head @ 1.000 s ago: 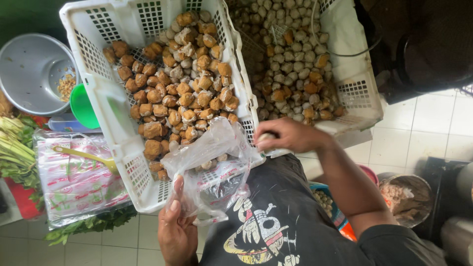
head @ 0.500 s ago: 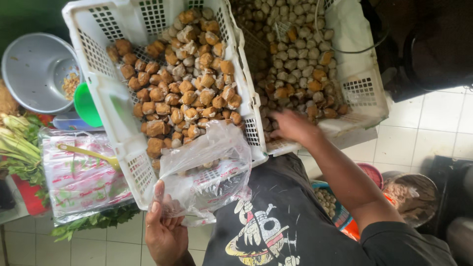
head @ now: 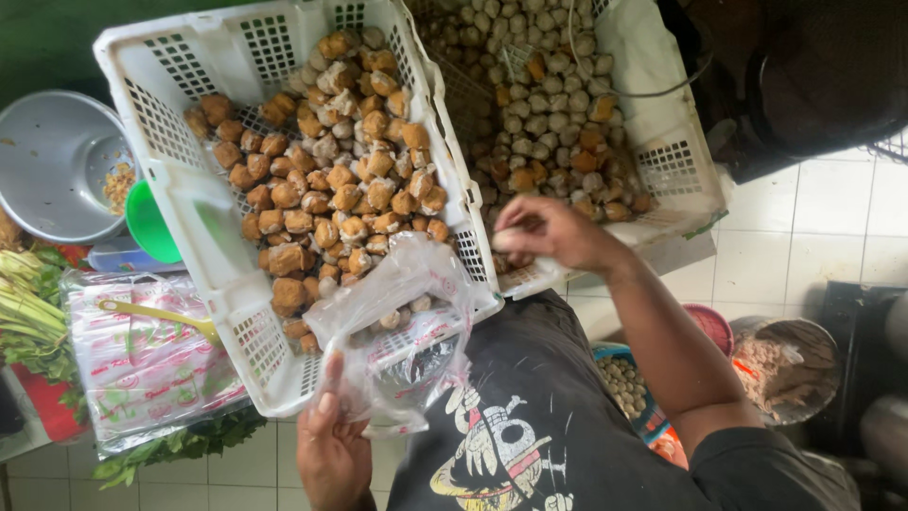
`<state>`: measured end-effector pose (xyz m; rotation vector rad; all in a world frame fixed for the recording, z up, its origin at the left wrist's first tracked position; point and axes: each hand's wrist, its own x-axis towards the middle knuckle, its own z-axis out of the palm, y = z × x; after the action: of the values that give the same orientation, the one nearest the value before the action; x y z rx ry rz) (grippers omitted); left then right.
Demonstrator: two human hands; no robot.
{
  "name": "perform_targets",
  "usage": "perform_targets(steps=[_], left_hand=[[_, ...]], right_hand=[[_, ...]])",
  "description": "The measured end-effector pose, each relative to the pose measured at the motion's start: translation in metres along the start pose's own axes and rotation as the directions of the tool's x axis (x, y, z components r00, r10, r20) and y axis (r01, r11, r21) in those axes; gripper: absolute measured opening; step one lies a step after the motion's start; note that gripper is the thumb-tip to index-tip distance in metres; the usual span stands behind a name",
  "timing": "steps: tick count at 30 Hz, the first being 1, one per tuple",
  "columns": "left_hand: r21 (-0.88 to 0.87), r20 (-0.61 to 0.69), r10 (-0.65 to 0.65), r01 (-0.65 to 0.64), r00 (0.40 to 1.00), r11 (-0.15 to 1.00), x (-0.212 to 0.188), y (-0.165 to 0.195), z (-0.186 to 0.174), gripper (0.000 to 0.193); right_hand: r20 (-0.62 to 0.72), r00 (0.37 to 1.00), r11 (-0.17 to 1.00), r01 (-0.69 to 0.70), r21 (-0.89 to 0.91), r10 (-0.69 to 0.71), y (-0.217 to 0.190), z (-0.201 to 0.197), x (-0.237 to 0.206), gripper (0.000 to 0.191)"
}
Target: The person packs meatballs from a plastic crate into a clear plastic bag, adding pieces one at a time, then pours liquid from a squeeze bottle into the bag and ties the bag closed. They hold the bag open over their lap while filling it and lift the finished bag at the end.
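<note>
The left hand [head: 331, 445] pinches the edge of a clear plastic bag [head: 397, 331], which hangs open over the near corner of the white basket [head: 203, 237] of brown fried balls [head: 331, 180]. The right hand [head: 544, 232], fingers curled together around small pale balls, hovers just right of that basket, over the second basket [head: 672, 170].

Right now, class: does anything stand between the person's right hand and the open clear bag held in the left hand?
Nothing visible does. The right hand hovers over the basket rim, just right of the clear plastic bag, whose mouth the left hand holds open.
</note>
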<state>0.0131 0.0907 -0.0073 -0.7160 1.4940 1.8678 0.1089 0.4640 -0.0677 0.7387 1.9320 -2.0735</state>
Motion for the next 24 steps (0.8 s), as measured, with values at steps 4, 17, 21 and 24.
perform_targets(steps=[4, 17, 21, 24], left_hand=[[-0.046, 0.273, 0.124, -0.116, 0.954, 0.992, 0.003, -0.006, 0.0, 0.064], [-0.049, 0.168, 0.17, -0.164, 0.971, 0.985, 0.011, -0.005, -0.03, 0.066], [-0.068, 0.3, 0.238, -0.229, 0.924, 0.971, 0.022, -0.008, -0.031, 0.065], [-0.122, 0.349, 0.274, -0.247, 0.896, 0.961, 0.031, -0.009, -0.035, 0.066]], right_hand=[[0.27, 0.895, 0.918, 0.388, -0.08, -0.355, -0.049, 0.097, -0.012, 0.03], [-0.333, 0.942, 0.518, -0.265, -0.813, -0.041, 0.064, -0.02, 0.04, 0.051], [-0.421, 0.907, 0.76, -0.254, -0.598, -0.028, 0.081, -0.015, 0.055, 0.064], [-0.422, 0.903, 0.799, -0.308, -0.517, 0.075, 0.079, -0.025, 0.055, 0.069]])
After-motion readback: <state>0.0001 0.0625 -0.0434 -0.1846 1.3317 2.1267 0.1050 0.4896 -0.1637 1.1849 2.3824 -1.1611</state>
